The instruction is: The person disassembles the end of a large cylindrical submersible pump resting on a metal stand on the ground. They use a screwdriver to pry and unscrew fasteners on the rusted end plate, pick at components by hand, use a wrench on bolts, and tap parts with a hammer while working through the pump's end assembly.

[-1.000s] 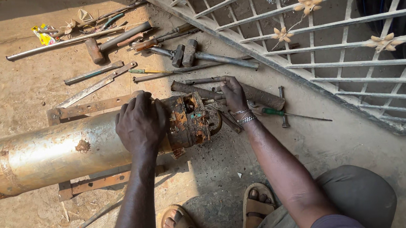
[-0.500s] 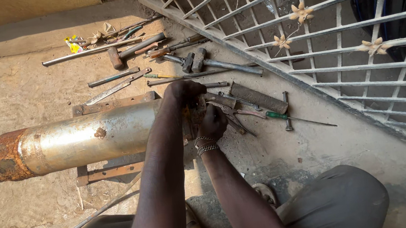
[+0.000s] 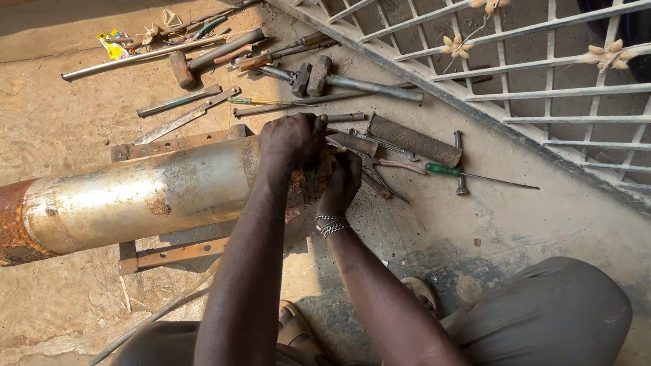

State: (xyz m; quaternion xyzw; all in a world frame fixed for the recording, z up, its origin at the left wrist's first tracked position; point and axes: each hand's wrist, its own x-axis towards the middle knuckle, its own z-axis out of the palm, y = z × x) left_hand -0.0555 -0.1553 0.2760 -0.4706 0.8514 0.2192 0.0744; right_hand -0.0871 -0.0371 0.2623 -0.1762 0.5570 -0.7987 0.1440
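Note:
A long rusty metal cylinder [image 3: 128,200] lies on its side across a metal frame [image 3: 181,252] on the ground. My left hand [image 3: 292,140] grips over the top of its rusty right end. My right hand [image 3: 340,181], with a metal bracelet on the wrist, holds the same end from the right side. The end piece itself is mostly hidden under both hands. Pliers [image 3: 378,171] and a large file [image 3: 414,140] lie just right of my hands.
Hammers [image 3: 206,57], a long rod [image 3: 142,57], chisels, a flat blade [image 3: 184,118] and a green-handled screwdriver [image 3: 468,174] lie scattered on the dirt beyond the cylinder. A white metal grille [image 3: 537,67] runs along the right. My knees and sandalled feet are at the bottom.
My right hand came off the tools on the ground and closed on the cylinder's end beside my left hand. The view shifted, so the cylinder now sits further right.

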